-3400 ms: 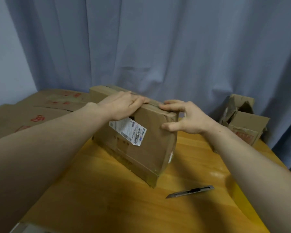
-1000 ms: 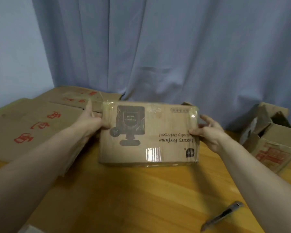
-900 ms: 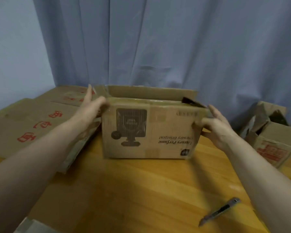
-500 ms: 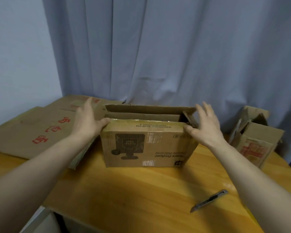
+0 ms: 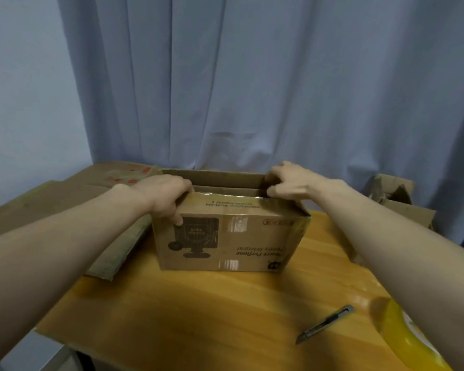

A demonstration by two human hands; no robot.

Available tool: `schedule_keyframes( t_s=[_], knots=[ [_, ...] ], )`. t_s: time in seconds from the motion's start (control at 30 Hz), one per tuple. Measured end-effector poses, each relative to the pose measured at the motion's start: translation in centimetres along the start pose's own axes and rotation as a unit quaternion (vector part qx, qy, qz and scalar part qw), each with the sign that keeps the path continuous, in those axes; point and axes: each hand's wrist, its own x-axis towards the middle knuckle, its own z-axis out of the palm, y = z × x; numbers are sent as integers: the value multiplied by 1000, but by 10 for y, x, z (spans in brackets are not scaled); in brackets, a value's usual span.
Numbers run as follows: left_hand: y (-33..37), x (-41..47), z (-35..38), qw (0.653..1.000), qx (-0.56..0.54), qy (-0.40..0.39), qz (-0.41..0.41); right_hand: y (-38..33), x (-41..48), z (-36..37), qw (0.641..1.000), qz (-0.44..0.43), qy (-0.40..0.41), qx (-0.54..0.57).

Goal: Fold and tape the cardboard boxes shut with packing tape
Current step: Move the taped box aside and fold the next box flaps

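L hand [image 5: 164,194] grips the near-left top corner of the cardboard box [image 5: 231,236]: fingers curled over the edge, thumb down on the front face. R hand [image 5: 292,180] is curled round the top of the box's right end, apparently on the short flap there. Its fingertips are tucked out of sight, so exact grip is unclear. Box sits upright on the desk [image 5: 198,303], mid-desk toward the back, with its print upside down. Near long flap is folded in and far long flap is standing, top not closed.

Inside of the box is hidden. Left of it, flattened cardboard [image 5: 51,202] w/ red print, partly behind the L forearm. A small open box [image 5: 397,199] at far right is half hidden by the R arm. Utility knife [image 5: 324,328] lies near the front right, apart from the box. A yellow object [image 5: 402,338] at the bottom right corner is cut off, can't tell what it is. Curtain [image 5: 252,89] behind.

Vs 0.5 s ago: both hands had straighter fingers laid on the box ends, now they're curled over the top. Box approx. same spot.
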Motion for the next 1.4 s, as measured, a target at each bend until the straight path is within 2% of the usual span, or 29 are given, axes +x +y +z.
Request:
schedule_keyframes(
  t_s=[0.07, 0.17, 0.27, 0.37, 0.47, 0.53, 0.6, 0.67, 0.73, 0.77, 0.83, 0.9, 0.93, 1.0, 1.03, 1.1, 1.2, 1.27, 1.33, 1.4],
  knots=[
    [-1, -1, 2, 1000, 16, 16, -6, 6, -1, 4, 997, 31, 51, 44],
    [-6, -1, 6, 998, 29, 48, -2, 17, -1, 10, 990, 57, 60, 114],
    [-12, -8, 13, 988, 69, 137, 15, 30, 1, 3, 983, 59, 69, 158],
    [-19, -13, 31, 975, 70, 209, 39, 50, -4, 5, 943, 107, 63, 309],
    [-20, -8, 49, 980, 25, 195, 41, 65, -9, 16, 892, 125, 71, 428],
    [-19, -2, 54, 983, 30, 182, 11, 64, -9, 18, 912, 95, 57, 396],
    [-15, 4, 55, 977, 72, 201, -2, 55, -8, 15, 958, 55, 25, 281],
    [-4, 8, 56, 966, 71, 244, 48, 43, -8, 10, 979, 42, 49, 195],
    [8, 13, 56, 948, 69, 291, 110, 44, -9, 7, 981, 68, 94, 155],
    [13, 17, 54, 940, 66, 313, 118, 49, -12, 5, 978, 95, 91, 159],
    [22, 23, 46, 937, 70, 330, 90, 60, -20, 2, 965, 140, 64, 213],
    [40, 30, 33, 954, 52, 295, 17, 70, -31, -2, 955, 177, 59, 230],
    [51, 34, 28, 965, 7, 261, -31, 76, -36, -2, 954, 195, 65, 218],
    [79, 42, 22, 965, -176, 172, -93, 85, -46, 0, 951, 234, 80, 187],
    [94, 49, 23, 951, -258, 143, -88, 90, -51, 1, 947, 251, 91, 178],
    [128, 56, 32, 931, -350, 94, -46, 100, -58, 3, 934, 285, 119, 180],
    [180, 59, 43, 874, -485, -30, 32, 107, -68, 6, 924, 312, 147, 162],
    [208, 63, 52, 871, -482, -63, 68, 109, -71, 10, 925, 325, 151, 130],
    [226, 76, 59, 902, -427, -26, 62, 106, -71, 16, 926, 320, 161, 116],
    [236, 90, 63, 925, -376, 24, 42, 105, -69, 22, 937, 278, 171, 123]
  ],
)
